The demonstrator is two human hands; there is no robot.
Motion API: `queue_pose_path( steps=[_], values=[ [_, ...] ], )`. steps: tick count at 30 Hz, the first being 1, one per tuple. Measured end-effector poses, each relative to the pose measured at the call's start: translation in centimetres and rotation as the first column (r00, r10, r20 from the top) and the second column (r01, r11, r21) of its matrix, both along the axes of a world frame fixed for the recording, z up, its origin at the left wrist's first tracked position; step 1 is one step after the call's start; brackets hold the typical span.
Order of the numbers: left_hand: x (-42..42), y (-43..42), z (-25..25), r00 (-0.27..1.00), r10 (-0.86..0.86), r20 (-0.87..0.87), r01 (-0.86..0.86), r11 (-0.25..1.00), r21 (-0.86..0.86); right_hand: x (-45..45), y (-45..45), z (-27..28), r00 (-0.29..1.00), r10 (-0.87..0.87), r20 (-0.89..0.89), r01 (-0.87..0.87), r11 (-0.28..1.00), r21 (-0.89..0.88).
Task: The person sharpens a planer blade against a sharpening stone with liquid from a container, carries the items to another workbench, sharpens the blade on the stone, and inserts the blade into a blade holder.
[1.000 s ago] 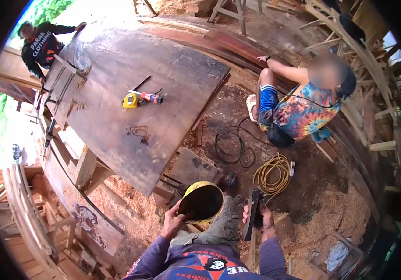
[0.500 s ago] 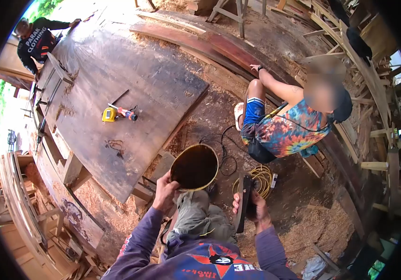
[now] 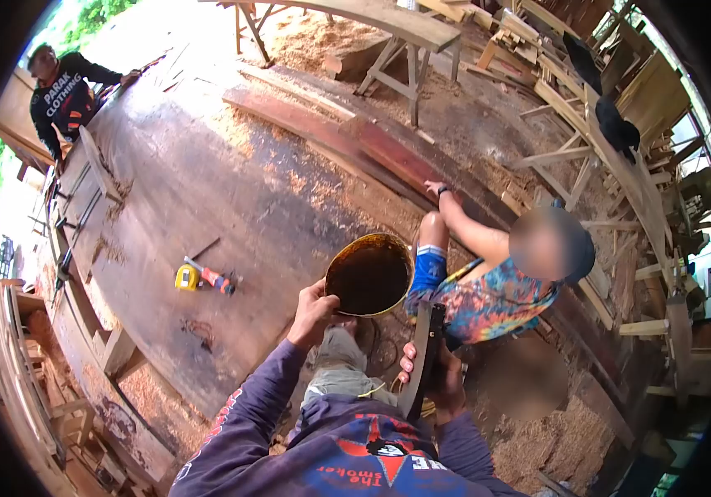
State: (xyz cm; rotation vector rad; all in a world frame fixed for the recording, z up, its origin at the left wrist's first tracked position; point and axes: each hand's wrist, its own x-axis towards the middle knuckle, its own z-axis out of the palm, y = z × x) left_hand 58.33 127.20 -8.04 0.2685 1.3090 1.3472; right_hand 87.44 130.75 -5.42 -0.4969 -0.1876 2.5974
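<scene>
My left hand (image 3: 315, 311) grips the rim of a round yellow container (image 3: 369, 274) with a dark inside, tilted so its opening faces me. To its right, my right hand (image 3: 446, 383) is wrapped round a long dark tool (image 3: 423, 360), held nearly upright in front of my body. The tool hides part of that hand. On the large wooden board (image 3: 239, 199) to the left lie a yellow tape measure (image 3: 187, 277) and a red-and-blue handled screwdriver (image 3: 218, 281).
A person in a tie-dye shirt (image 3: 496, 304) crouches on the right beside reddish planks (image 3: 397, 157). Another person in a black shirt (image 3: 64, 95) stands at the board's far left end. A wooden trestle bench (image 3: 388, 22) stands behind, and wood shavings (image 3: 550, 443) cover the floor at right.
The yellow container and the dark tool have risen in view, both still held. The view has shifted, and the crouching person appears lower and nearer the container. The cable coil is now largely hidden.
</scene>
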Motion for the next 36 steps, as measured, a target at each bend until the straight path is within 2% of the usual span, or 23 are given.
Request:
queue_pose_path(
  steps=[2,5,7,9,15,18,19,21,23,24,27,29,32,36],
  values=[
    [-1.9,3.7,0.3,0.999,-0.043,-0.021,0.044,0.998,0.034,-1.8,3.7,0.1,1.0,-0.021,0.0,0.021,1.0,0.024],
    [-3.8,9.3,0.3,1.0,0.016,-0.005,-0.016,0.998,0.059,-5.5,9.4,2.4,1.0,-0.013,-0.002,0.013,0.999,0.034],
    [-5.5,12.7,0.3,0.999,0.038,0.006,-0.038,0.998,0.047,-7.8,13.4,2.4,0.997,0.038,-0.072,-0.039,0.999,-0.018],
    [-7.2,15.3,0.5,0.997,0.074,-0.003,-0.073,0.996,0.054,-9.9,16.8,3.3,0.998,0.063,-0.022,-0.062,0.998,0.017],
    [-12.8,22.3,-1.0,0.985,0.158,-0.071,-0.155,0.987,0.053,-15.6,27.4,3.7,0.981,0.164,-0.102,-0.166,0.986,-0.015],
    [-15.1,24.9,-3.1,0.957,0.288,-0.014,-0.286,0.955,0.075,-17.8,33.1,2.7,0.971,0.229,-0.075,-0.233,0.971,-0.054],
    [-15.9,25.7,-3.4,0.951,0.302,-0.061,-0.297,0.952,0.068,-18.4,34.8,2.8,0.966,0.252,-0.067,-0.256,0.964,-0.073],
    [-17.1,28.2,-4.0,0.907,0.412,-0.091,-0.411,0.911,0.031,-20.4,39.0,3.1,0.959,0.278,-0.053,-0.275,0.96,0.057],
    [-19.9,28.9,-7.4,0.938,0.258,-0.232,-0.281,0.957,-0.072,-20.8,42.7,0.9,0.955,0.292,-0.048,-0.289,0.955,0.068],
    [-19.5,30.5,-6.3,0.912,0.394,-0.114,-0.39,0.919,0.057,-21.9,43.9,1.8,0.952,0.281,-0.122,-0.278,0.96,0.043],
    [-20.8,33.9,-4.8,0.878,0.477,-0.05,-0.477,0.879,0.003,-23.3,48.3,3.0,0.957,0.273,-0.095,-0.269,0.962,0.054],
    [-22.2,35.3,-5.7,0.888,0.454,-0.077,-0.455,0.89,-0.007,-24.0,51.0,2.7,0.963,0.248,-0.109,-0.242,0.968,0.069],
    [-24.2,37.6,-6.2,0.911,0.398,-0.111,-0.404,0.914,-0.041,-25.0,54.9,2.5,0.984,0.177,-0.027,-0.175,0.982,0.067],
    [-25.9,43.3,-2.9,0.931,0.336,-0.144,-0.349,0.934,-0.078,-27.1,60.8,4.3,1.0,0.005,0.019,-0.006,0.997,0.078]
  ],
)
